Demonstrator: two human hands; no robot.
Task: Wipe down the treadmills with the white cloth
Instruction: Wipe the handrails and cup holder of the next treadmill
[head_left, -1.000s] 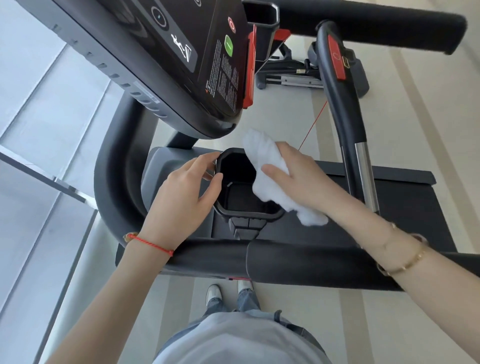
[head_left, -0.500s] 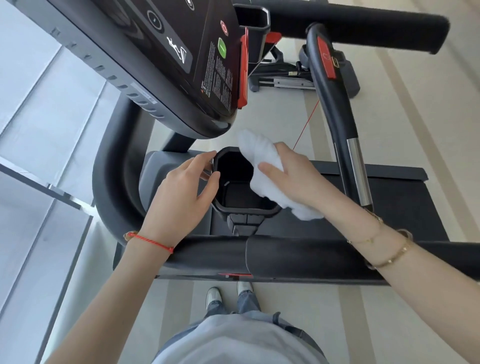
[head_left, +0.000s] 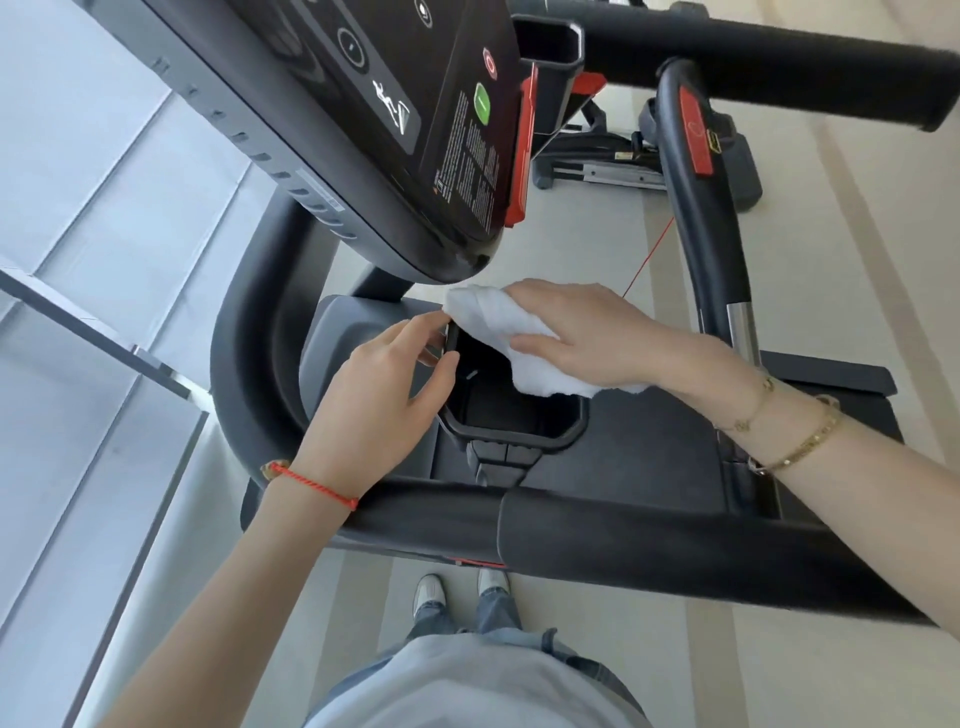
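My right hand (head_left: 587, 338) is gripping the white cloth (head_left: 514, 332), pressing it on the cup holder (head_left: 514, 415) rim. My left hand (head_left: 384, 395) is pinching the holder's near-left edge.

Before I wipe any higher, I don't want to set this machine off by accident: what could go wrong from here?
The white cloth under your right hand sits just below the console; a higher sweep might press its green button. The red cord hangs close behind and might snag. Your left hand grips the cup holder rim, which may flex.

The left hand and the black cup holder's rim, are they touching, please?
Touching: in the head view the left hand grips the cup holder at its left rim, thumb hooked over the edge.
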